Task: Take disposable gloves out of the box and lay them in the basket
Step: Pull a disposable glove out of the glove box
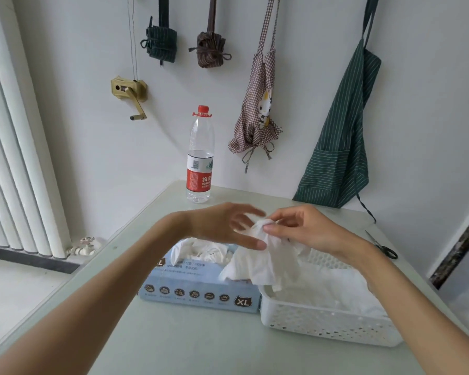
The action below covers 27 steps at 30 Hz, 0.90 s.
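With the right hand (pixel 303 228) pinching the thin white plastic glove (pixel 266 263) above the white perforated basket (pixel 328 320) and the left hand (pixel 228 226) released beside it, lower it flat, clear of the pale blue cardboard glove box (pixel 201 290).

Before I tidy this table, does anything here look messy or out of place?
Gloves bulge crumpled out of the box opening. Scissors lie near the table's far right edge. Otherwise nothing stands out.

water bottle (pixel 200 155) upright at surface (pixel 173 334) far edge | scissors (pixel 382 246) at right edge | aprons (pixel 339 136) on wall | radiator (pixel 14 158) left
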{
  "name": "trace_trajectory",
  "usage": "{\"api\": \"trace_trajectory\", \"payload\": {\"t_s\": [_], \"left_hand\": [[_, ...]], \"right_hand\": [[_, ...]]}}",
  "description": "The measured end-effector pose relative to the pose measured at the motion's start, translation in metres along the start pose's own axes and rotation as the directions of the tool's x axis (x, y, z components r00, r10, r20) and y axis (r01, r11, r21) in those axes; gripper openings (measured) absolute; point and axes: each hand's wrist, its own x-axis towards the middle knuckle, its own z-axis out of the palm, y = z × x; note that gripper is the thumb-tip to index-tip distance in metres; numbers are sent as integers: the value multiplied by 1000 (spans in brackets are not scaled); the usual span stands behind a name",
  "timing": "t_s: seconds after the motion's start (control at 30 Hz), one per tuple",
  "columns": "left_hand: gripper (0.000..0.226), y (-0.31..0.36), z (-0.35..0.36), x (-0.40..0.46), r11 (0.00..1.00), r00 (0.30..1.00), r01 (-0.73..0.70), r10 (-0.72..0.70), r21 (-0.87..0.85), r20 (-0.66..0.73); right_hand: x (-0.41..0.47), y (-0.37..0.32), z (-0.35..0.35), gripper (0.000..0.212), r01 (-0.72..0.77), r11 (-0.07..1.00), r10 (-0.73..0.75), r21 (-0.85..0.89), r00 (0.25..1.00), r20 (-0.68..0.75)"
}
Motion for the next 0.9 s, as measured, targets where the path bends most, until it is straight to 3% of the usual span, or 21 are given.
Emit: {"api": "trace_trajectory", "payload": {"t_s": [0.1,0.2,0.23,0.3,0.37,0.4,0.43,0.5,0.57,0.63,0.8,0.9], "left_hand": [[29,4,6,11,996,999,-20,23,83,-42],[34,8,12,15,1000,997,-22,22,-1,-76],[38,11,14,17,999,997,-14,10,-51,-75],[38,17,24,23,981,992,35,-57,-191,-111],[34,21,39,36,917,969,92,-171,-388,-175],[32,22,48,43,863,953,109,-231,-493,-195],[31,22,56,49,794,935,120,-291,-595,-200],[39,21,69,60,686,915,137,-365,-715,-175],[34,19,77,68,645,915,152,-377,-749,-139],[22,17,81,73,606,926,142,-361,-783,-111],[19,17,80,76,449,940,114,-339,-886,-51],[14,22,78,80,343,938,105,-345,-934,-22]], "right_hand": [[-20,5,-22,28,-66,995,67,-75,998,8],[-41,20,-44,32,-203,967,206,-156,979,4],[-44,26,-48,28,-236,959,231,-155,972,-53],[-45,42,-49,17,-255,954,199,-155,931,-305],[-46,49,-39,22,-178,967,43,-185,823,-566],[-48,50,-34,23,-87,981,-42,-175,782,-622],[-49,47,-26,23,17,990,-99,-138,782,-615],[-54,41,-8,37,149,985,-170,-82,875,-452],[-55,45,7,61,129,973,-180,-192,943,-280],[-51,57,11,73,117,933,-206,-339,949,-240],[-51,64,-5,83,105,882,-201,-460,965,-166],[-56,67,-11,102,81,866,-109,-493,994,-28]]}}
